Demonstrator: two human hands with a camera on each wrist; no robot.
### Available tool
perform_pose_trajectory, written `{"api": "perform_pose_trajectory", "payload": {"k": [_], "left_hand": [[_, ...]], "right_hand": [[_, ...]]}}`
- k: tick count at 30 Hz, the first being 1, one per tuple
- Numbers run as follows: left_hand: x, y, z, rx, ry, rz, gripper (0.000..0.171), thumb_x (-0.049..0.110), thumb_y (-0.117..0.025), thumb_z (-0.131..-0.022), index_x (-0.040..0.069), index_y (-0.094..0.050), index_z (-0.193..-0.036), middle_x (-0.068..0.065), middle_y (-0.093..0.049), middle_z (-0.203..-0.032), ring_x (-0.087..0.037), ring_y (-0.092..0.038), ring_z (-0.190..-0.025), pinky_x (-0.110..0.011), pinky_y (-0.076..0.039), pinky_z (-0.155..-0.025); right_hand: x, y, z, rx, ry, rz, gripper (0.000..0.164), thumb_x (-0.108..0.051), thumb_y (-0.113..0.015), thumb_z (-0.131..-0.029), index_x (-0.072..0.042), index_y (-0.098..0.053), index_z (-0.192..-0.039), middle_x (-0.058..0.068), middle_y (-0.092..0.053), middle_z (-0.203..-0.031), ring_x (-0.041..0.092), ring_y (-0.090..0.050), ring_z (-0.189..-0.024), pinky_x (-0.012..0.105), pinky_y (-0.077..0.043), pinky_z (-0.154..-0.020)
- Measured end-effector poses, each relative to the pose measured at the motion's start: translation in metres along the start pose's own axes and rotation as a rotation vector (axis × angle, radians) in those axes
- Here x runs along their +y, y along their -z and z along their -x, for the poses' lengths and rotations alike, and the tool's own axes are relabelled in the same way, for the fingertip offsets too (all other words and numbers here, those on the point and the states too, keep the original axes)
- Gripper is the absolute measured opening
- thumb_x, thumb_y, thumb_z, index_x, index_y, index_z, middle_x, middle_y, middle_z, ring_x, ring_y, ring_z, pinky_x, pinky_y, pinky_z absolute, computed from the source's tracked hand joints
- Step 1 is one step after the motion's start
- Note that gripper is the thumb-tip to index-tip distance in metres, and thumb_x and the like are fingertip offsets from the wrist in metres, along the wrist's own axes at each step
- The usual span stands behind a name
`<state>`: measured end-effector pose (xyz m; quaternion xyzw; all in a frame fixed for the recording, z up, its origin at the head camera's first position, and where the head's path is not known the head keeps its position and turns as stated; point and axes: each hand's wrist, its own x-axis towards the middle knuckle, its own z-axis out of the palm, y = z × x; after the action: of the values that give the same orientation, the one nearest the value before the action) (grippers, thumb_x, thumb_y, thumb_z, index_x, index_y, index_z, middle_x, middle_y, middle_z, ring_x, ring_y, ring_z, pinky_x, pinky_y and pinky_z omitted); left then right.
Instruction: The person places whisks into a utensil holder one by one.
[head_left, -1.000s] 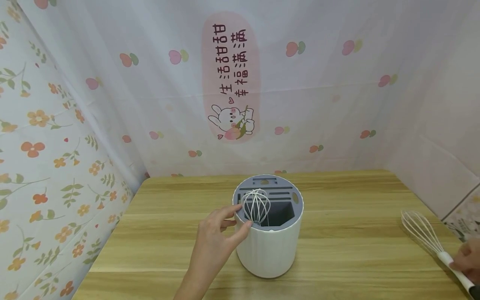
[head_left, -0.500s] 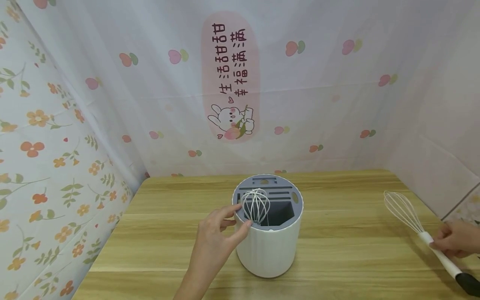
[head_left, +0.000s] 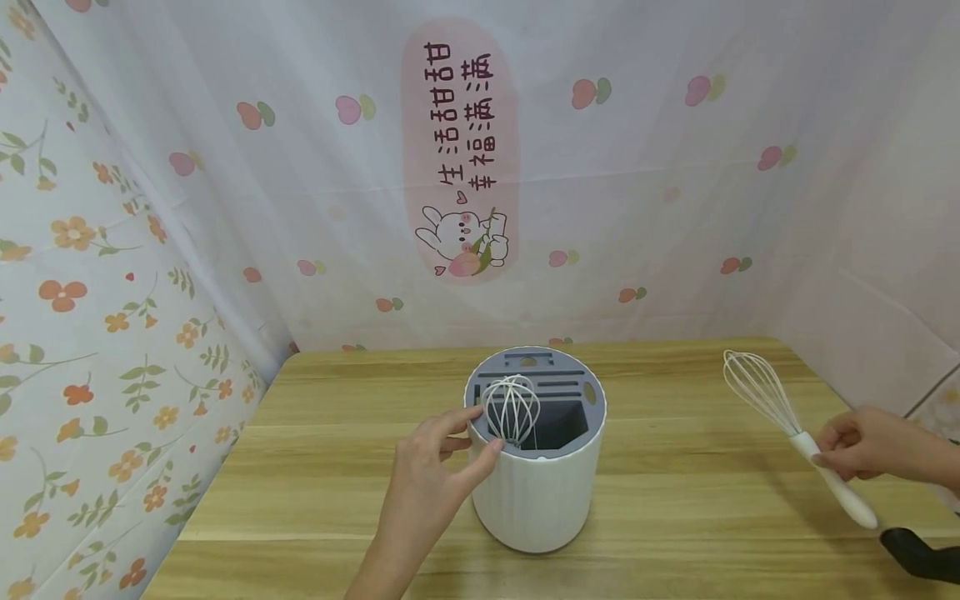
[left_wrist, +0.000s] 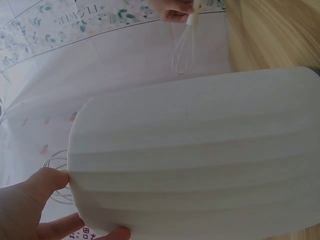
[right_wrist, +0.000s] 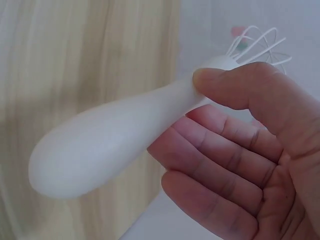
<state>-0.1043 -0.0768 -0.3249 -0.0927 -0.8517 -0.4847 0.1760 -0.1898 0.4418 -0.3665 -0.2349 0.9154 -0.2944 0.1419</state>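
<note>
A white ribbed utensil holder [head_left: 536, 500] with a grey slotted top stands on the wooden table. In its larger opening sits a whisk [head_left: 512, 410], wire head up, handle hidden inside. My left hand [head_left: 435, 467] grips the holder's left rim, its thumb and fingers spread around it near that whisk. At the right, my right hand [head_left: 862, 446] holds a second white whisk [head_left: 843, 496] above the table. The right wrist view shows the thumb and fingers [right_wrist: 227, 85] pinching this whisk's handle [right_wrist: 105, 140] near the wires; its rounded end sticks out freely.
A dark curved object [head_left: 918, 554], its kind unclear, shows at the lower right below the right forearm. Patterned cloth [head_left: 637, 208] hangs behind the table [head_left: 337, 433], and a flowered cloth [head_left: 112, 333] hangs along the left.
My right hand has brought the second whisk leftward and up from the right edge, and more of the hand now shows. The left hand and the holder have stayed in place.
</note>
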Motion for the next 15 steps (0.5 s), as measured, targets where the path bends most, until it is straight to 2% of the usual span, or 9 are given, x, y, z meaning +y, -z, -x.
{"api": "perform_pose_trajectory", "payload": {"k": [6, 9, 11, 15], "left_hand": [[0.001, 0.000, 0.000, 0.002, 0.012, -0.015, 0.036, 0.030, -0.074, -0.077, 0.015, -0.067, -0.108, 0.002, -0.063, -0.103, -0.007, -0.064, -0.077, -0.035, -0.051, -0.076], [0.001, 0.001, 0.000, 0.001, -0.003, -0.017, 0.035, 0.031, -0.073, -0.077, 0.014, -0.067, -0.108, 0.000, -0.064, -0.103, -0.007, -0.064, -0.077, -0.036, -0.052, -0.075], [0.001, 0.001, 0.000, 0.004, -0.016, -0.015, 0.035, 0.032, -0.073, -0.078, 0.014, -0.067, -0.107, -0.001, -0.064, -0.102, -0.008, -0.064, -0.077, -0.037, -0.052, -0.074], [-0.001, 0.000, 0.000, 0.009, -0.032, -0.011, 0.034, 0.032, -0.073, -0.078, 0.015, -0.067, -0.107, -0.001, -0.064, -0.102, -0.008, -0.065, -0.077, -0.039, -0.052, -0.073]], "right_hand": [[-0.034, 0.000, -0.015, 0.010, -0.012, 0.058, 0.008, -0.008, -0.063, -0.085, -0.001, -0.061, -0.081, -0.008, -0.060, -0.067, 0.003, -0.053, -0.055, 0.025, -0.046, -0.047], [-0.051, -0.001, -0.022, 0.008, -0.011, 0.089, 0.009, -0.011, -0.064, -0.084, -0.004, -0.061, -0.082, -0.008, -0.061, -0.070, 0.003, -0.054, -0.058, 0.025, -0.046, -0.048], [-0.060, -0.002, -0.026, 0.015, 0.024, 0.103, 0.007, -0.011, -0.066, -0.084, -0.006, -0.061, -0.081, -0.009, -0.061, -0.070, 0.002, -0.054, -0.060, 0.025, -0.045, -0.049], [-0.076, -0.004, -0.033, 0.047, 0.154, 0.124, 0.008, -0.005, -0.068, -0.081, -0.010, -0.061, -0.078, -0.013, -0.060, -0.070, 0.000, -0.055, -0.061, 0.023, -0.044, -0.049]]}}
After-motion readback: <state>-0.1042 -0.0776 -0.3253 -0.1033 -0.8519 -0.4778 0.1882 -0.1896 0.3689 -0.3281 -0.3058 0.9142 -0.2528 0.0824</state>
